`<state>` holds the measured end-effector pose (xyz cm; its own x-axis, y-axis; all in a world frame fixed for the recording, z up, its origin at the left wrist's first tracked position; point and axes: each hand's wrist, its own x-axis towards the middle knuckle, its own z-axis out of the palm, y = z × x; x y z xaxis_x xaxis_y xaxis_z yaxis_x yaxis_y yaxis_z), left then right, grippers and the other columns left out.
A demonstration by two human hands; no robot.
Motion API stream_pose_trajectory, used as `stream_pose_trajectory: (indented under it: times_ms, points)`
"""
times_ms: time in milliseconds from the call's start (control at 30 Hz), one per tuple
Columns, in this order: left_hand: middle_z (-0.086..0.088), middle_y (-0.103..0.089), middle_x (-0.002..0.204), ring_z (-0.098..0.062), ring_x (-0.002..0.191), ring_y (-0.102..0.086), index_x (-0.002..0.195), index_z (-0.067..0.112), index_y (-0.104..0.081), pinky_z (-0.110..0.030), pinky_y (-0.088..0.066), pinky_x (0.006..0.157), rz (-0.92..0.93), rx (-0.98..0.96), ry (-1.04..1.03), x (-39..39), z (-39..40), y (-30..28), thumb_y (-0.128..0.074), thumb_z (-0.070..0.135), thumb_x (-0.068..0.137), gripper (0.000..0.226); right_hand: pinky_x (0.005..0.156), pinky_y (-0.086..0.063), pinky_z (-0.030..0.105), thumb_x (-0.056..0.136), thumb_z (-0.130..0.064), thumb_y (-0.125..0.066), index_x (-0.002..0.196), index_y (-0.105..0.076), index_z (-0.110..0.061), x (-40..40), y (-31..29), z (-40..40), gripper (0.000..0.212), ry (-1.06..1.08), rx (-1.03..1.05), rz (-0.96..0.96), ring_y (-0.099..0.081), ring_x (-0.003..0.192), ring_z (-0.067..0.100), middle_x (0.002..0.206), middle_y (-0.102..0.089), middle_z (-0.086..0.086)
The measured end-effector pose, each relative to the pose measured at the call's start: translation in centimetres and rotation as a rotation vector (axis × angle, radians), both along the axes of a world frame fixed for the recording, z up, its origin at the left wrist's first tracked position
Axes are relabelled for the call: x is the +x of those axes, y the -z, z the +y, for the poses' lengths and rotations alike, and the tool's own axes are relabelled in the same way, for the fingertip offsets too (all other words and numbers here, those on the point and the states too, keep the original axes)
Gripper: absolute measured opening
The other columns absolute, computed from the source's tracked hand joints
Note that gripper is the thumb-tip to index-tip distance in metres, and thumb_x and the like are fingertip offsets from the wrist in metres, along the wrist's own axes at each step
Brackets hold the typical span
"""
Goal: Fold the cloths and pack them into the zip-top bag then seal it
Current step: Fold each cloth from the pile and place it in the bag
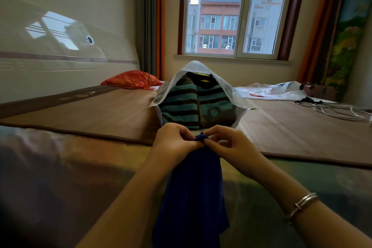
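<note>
Lower centre: left hand [173, 141] and right hand [231, 145] together, pinching the top edge of a hanging blue cloth [193, 191], unfolded. Beyond, mid-frame: open zip-top bag [227, 88] holding striped cloths [181, 104], seemingly folded. Sealing still to come.

Daylight enters a brown-framed window [234, 12] between orange curtains [160, 16], above a bed's woven mat [104, 115].

Your left hand [174, 139] and right hand [231, 143] pinch the top edge of a dark blue cloth [193, 191], which hangs down between your forearms. Just beyond them, the zip-top bag [227, 88] stands open on the bed [100, 110], holding striped teal-and-brown cloths [181, 102].
</note>
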<state>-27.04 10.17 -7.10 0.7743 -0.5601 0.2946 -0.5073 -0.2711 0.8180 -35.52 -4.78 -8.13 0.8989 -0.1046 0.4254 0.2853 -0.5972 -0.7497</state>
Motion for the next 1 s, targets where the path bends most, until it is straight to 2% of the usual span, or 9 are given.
stream_pose_trajectory:
  times_ms: [167, 267, 400, 533, 667, 767, 867, 933, 1000]
  points:
    - [0.002, -0.067, 0.089, -0.011, 0.086, -0.064, 0.084, 0.021, -0.065, -0.033, -0.055, 0.083, -0.041, 0.009, 0.059, -0.4, -0.6, 0.4, -0.074, 0.024, 0.079, 0.011, 0.073, -0.054, 0.018, 0.092, -0.017, -0.059, 0.092, -0.064, -0.027, -0.1, 0.2, -0.1, 0.011, 0.11, -0.187, -0.114, -0.063, 0.082, 0.003, 0.086, -0.066, -0.01]
    - [0.003, -0.066, 0.095, -0.009, 0.09, -0.062, 0.091, 0.023, -0.064, -0.031, -0.053, 0.084, -0.03, 0.048, 0.137, -0.3, -0.8, 0.8, -0.067, 0.024, 0.086, 0.006, 0.065, -0.053, 0.018, 0.093, -0.01, -0.055, 0.093, -0.062, -0.017, -0.2, -0.1, -0.3, 0.01, 0.189, -0.081, -0.218, -0.065, 0.076, 0.007, 0.084, -0.066, -0.003]
    - [0.004, -0.063, 0.105, -0.009, 0.095, -0.06, 0.105, 0.021, -0.064, -0.024, -0.052, 0.081, -0.014, 0.288, 0.198, 0.1, -0.6, 2.1, -0.06, 0.019, 0.09, 0.015, 0.066, -0.05, 0.02, 0.097, -0.008, -0.047, 0.091, -0.053, -0.019, -0.8, -0.9, -1.8, 0.014, 0.348, 0.156, -0.312, -0.06, 0.078, 0.017, 0.087, -0.062, 0.008]
    - [0.003, -0.059, 0.12, -0.012, 0.107, -0.057, 0.116, 0.023, -0.062, -0.033, -0.05, 0.094, 0.055, 0.463, 0.27, 0.3, 0.3, 2.5, -0.066, 0.027, 0.087, 0.029, 0.057, -0.043, 0.011, 0.098, -0.01, -0.044, 0.101, -0.053, -0.012, -1.2, -0.9, -3.3, 0.01, 0.45, 0.157, -0.328, -0.055, 0.072, 0.015, 0.085, -0.06, 0.013]
    - [0.016, -0.046, 0.121, -0.006, 0.113, -0.045, 0.132, 0.034, -0.045, -0.018, -0.04, 0.089, 0.234, 0.333, 0.373, -1.4, -0.2, 2.5, -0.056, 0.046, 0.09, 0.046, 0.056, -0.047, 0.016, 0.101, -0.015, -0.04, 0.101, -0.052, -0.016, -1.6, -0.8, -2.9, 0.012, 0.324, 0.207, -0.235, -0.058, 0.067, 0.014, 0.085, -0.062, 0.018]
    - [0.011, -0.054, 0.123, -0.004, 0.109, -0.052, 0.123, 0.027, -0.053, -0.01, -0.042, 0.08, 0.296, 0.065, 0.394, -2.3, -1.3, 2.5, -0.048, 0.04, 0.095, 0.032, 0.056, -0.048, 0.013, 0.099, -0.01, -0.042, 0.097, -0.053, -0.015, -1.6, -0.7, -1.8, 0.013, 0.162, 0.161, -0.193, -0.061, 0.063, 0.003, 0.08, -0.064, 0.007]
    - [0.0, -0.062, 0.117, -0.012, 0.11, -0.059, 0.114, 0.015, -0.06, -0.019, -0.048, 0.086, 0.295, -0.077, 0.38, -2.1, -1.8, 2.6, -0.052, 0.031, 0.094, 0.027, 0.062, -0.049, 0.013, 0.099, -0.008, -0.043, 0.098, -0.055, -0.013, -1.5, -0.8, -1.5, 0.013, 0.127, 0.129, -0.212, -0.063, 0.07, 0.0, 0.085, -0.065, 0.003]
    - [0.001, -0.064, 0.111, -0.009, 0.103, -0.062, 0.106, 0.015, -0.063, -0.021, -0.051, 0.085, 0.241, -0.043, 0.391, -1.8, -1.9, 2.9, -0.056, 0.033, 0.092, 0.024, 0.063, -0.049, 0.012, 0.099, -0.008, -0.042, 0.097, -0.055, -0.015, -1.3, -0.9, -1.6, 0.015, 0.144, 0.126, -0.225, -0.063, 0.073, -0.002, 0.087, -0.064, 0.002]
    - [0.005, -0.065, 0.11, -0.006, 0.1, -0.063, 0.108, 0.02, -0.064, -0.025, -0.054, 0.087, 0.182, 0.042, 0.393, -1.5, -2.1, 3.5, -0.058, 0.038, 0.089, 0.026, 0.065, -0.049, 0.012, 0.1, -0.008, -0.042, 0.095, -0.054, -0.019, -1.1, -0.8, -1.8, 0.017, 0.17, 0.122, -0.237, -0.062, 0.073, -0.001, 0.086, -0.064, 0.002]
